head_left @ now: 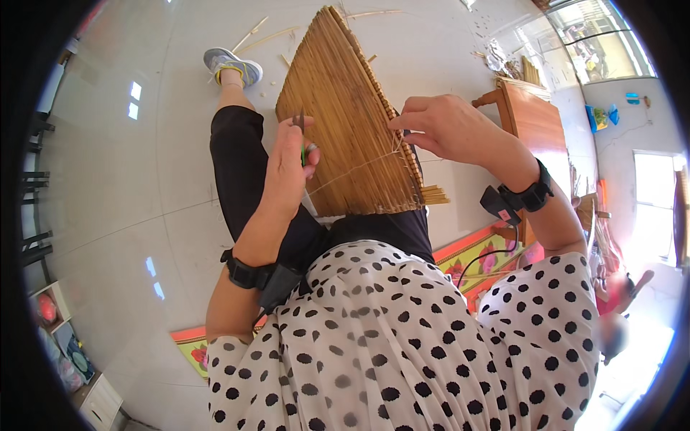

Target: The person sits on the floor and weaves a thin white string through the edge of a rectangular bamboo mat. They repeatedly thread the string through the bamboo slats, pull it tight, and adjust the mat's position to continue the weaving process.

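A brown panel of narrow stalks or reed strips (pixel 338 115) lies across my lap, its right edge bound in a braided row. My left hand (pixel 286 161) is closed around small green-handled scissors (pixel 300 131), blades pointing away from me over the panel's left side. At the right edge, my right hand (pixel 449 128) has its thumb and fingers drawn together by a pale thread (pixel 397 146); the fingertips seem to grip that thread. Another stretch of thread crosses the panel's near part. Several cut stalk ends (pixel 434 195) stick out at the near right corner.
A reddish-brown wooden bench (pixel 533 122) stands to the right, with bundled stalks (pixel 530 70) beyond it. Loose strips (pixel 250 34) lie on the tiled floor near my shoe (pixel 234 66). A floral mat (pixel 474 257) shows beneath me. Someone in red (pixel 611 294) is at the far right.
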Motion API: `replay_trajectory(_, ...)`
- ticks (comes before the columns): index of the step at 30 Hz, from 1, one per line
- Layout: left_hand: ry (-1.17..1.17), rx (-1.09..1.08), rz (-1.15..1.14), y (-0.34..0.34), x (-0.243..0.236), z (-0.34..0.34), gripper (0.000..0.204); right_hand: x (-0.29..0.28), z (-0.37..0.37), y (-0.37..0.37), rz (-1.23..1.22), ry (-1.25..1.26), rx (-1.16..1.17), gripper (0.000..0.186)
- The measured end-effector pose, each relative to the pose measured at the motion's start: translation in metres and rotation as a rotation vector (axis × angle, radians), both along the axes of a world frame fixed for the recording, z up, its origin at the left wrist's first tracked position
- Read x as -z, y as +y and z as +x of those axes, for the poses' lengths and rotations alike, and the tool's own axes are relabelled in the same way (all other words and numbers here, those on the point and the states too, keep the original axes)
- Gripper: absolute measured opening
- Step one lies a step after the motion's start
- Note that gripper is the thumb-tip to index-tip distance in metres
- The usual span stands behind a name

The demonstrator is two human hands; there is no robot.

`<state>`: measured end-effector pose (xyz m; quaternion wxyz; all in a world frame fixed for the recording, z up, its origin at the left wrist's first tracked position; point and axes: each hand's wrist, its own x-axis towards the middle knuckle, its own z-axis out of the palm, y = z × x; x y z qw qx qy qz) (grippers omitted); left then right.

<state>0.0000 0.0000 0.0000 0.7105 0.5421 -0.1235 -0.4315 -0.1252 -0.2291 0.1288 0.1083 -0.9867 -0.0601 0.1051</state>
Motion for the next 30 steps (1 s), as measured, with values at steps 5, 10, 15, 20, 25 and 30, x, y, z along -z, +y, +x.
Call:
replay_trajectory(5,-0.213,0.116,0.014,-0.004,-0.004,-0.007,0.037,0.007,-0.001,-0.006,-0.021,-0.073,-0.159,0.007)
replay_trajectory(10,-0.680,0.103,-0.005,-0.004,-0.006,-0.010,0.029,0.012,-0.001,0.005,-0.046,-0.094,-0.125,0.010)
replay_trajectory(15,-0.823,0.217,0.090,-0.011,-0.025,-0.014,0.030,0.008,-0.002,0.002,-0.060,-0.085,-0.121,0.011)
replay_trajectory(20,-1.022,0.269,0.151,-0.020,-0.032,-0.014,0.025,0.008,0.000,0.004,-0.091,-0.070,-0.124,0.011)
replay_trajectory(25,-1.133,0.257,0.104,-0.026,-0.033,-0.013,0.022,0.008,0.001,0.004,-0.046,-0.064,-0.135,0.011)
replay_trajectory(30,-1.182,0.267,0.107,-0.029,-0.033,-0.012,0.022,0.008,0.001,0.004,-0.018,-0.063,-0.135,0.011)
